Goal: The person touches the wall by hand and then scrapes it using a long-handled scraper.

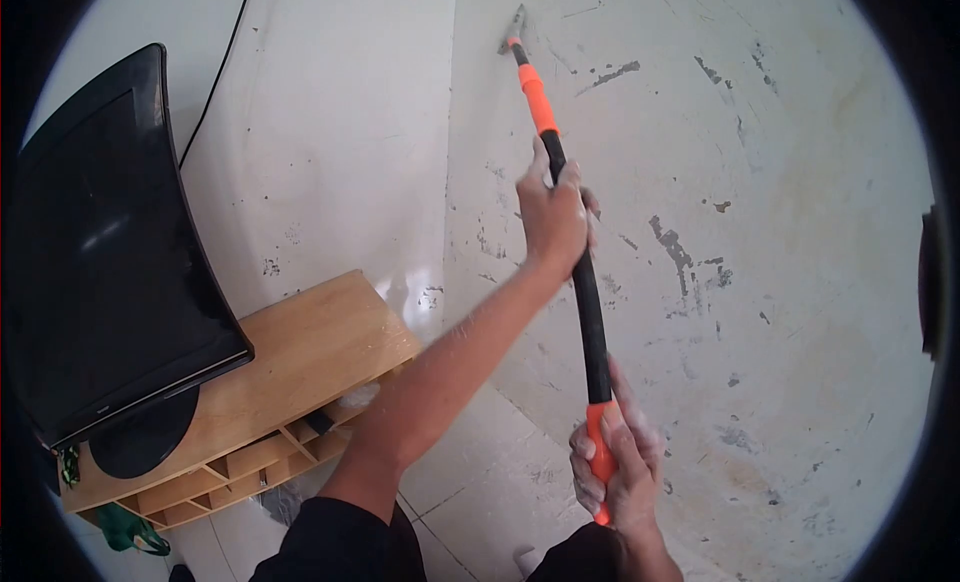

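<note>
A long scraper pole (590, 322) with black and orange sections runs from the lower middle up to the wall (820, 232). Its metal head (516, 27) is against the wall near the top. My left hand (556, 214) is wrapped round the black shaft at mid-length. Lower down, my right hand (625, 462) grips the orange end handle. Both hands are dusted with white powder. Grey patches and scratches mark the wall around the pole.
At the left, a black monitor (110, 252) stands on a wooden shelf unit (300, 332) with open compartments. A black cable (215, 82) hangs behind it. A green item (125, 530) is at the lower left. A dark object (930, 282) shows at the right edge.
</note>
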A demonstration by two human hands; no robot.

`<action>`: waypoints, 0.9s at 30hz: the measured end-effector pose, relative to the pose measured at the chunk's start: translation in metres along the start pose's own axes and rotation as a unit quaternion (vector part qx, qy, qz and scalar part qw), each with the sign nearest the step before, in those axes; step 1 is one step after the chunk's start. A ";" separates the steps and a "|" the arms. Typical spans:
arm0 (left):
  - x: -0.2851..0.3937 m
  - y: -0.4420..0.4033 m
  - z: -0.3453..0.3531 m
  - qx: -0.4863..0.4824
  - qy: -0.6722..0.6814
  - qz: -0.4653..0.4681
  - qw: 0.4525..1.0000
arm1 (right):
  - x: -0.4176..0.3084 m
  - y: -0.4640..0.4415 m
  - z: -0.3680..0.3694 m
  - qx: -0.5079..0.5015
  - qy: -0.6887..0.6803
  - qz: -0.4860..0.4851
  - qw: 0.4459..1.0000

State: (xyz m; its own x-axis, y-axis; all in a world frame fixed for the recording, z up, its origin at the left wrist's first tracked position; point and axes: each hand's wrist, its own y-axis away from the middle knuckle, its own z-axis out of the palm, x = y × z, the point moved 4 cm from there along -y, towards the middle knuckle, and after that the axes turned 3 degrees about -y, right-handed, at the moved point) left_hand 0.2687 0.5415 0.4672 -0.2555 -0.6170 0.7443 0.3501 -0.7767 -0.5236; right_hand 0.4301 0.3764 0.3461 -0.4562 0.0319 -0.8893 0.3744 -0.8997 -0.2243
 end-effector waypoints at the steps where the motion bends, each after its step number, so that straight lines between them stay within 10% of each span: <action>1: 0.003 -0.014 -0.001 0.002 -0.001 0.001 1.000 | -0.008 -0.005 0.008 -0.002 0.000 0.001 1.000; 27: -0.002 -0.004 0.008 0.043 -0.004 -0.013 0.999 | -0.028 0.010 0.006 0.006 0.000 0.015 1.000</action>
State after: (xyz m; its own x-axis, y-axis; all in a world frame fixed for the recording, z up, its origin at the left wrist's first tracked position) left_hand 0.2750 0.5466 0.4710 -0.2578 -0.5960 0.7605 0.4201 -0.7779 -0.4673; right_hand 0.4416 0.3635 0.3713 -0.4451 0.0043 -0.8955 0.3789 -0.9051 -0.1927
